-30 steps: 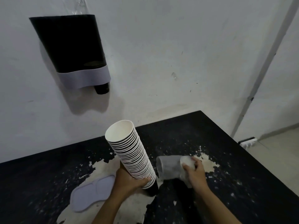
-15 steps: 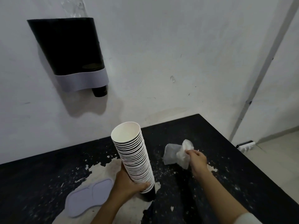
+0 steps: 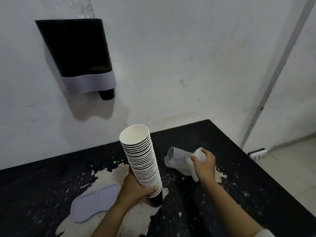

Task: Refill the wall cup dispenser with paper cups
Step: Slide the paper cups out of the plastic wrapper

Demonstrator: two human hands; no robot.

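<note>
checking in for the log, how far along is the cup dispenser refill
Done: the crumpled clear plastic sleeve is off the cups, gripped by the right hand. In hand: the left hand holds the tall stack of black paper cups with white insides. Left: loading the black wall dispenser with the grey band, where one black cup pokes out; its grey lid seems to lie on the table.

A single wide-angle view from a camera worn on the person's head, looking forward and steeply down. It sits close above the worn black table [image 3: 239,159], which fills the lower frame, and faces the white painted wall [image 3: 171,48] just behind it. Both forearms enter from the bottom edge. Straight lines bow near the frame's borders.
</note>
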